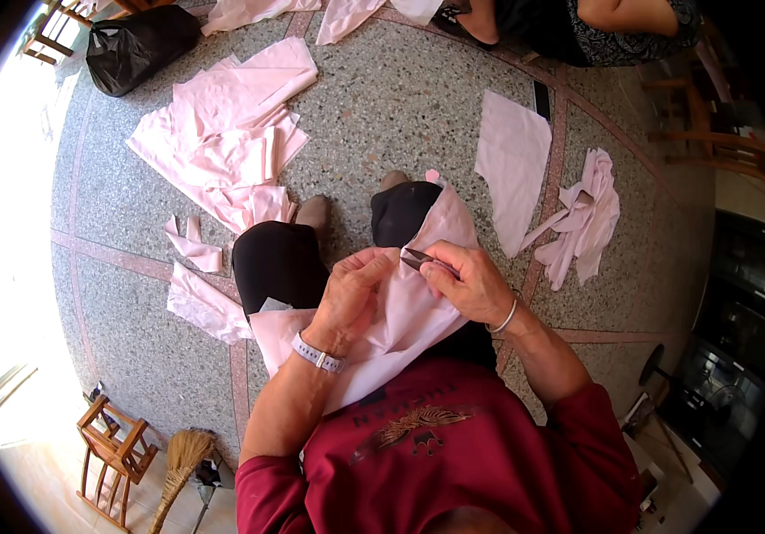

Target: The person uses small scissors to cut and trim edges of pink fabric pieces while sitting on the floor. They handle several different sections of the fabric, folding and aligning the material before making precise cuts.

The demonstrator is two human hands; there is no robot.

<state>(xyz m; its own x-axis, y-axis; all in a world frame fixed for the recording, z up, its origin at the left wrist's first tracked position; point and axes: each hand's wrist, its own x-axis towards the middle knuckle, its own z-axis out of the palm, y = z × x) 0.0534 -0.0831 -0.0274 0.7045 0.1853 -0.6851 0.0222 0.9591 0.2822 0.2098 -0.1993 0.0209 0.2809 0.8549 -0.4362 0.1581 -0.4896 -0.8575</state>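
Observation:
A pale pink piece of cloth (418,307) lies across my lap, over my dark-trousered knees. My left hand (354,294) is closed, its thumb and fingertips pinching the cloth's edge between my knees. My right hand (471,283) grips a small pair of dark thread snips (416,259). The blades point left at the pinched edge, very close to my left fingertips. Whether the blades touch the cloth or a thread is too small to tell.
On the speckled floor, a heap of pink cloth (222,133) lies ahead left, with scraps (200,303) nearer. A flat pink piece (511,165), crumpled strips (589,214) and a phone (541,101) lie right. Around are a black bag (140,46), another person (551,31), a wooden chair (116,445) and a broom (185,458).

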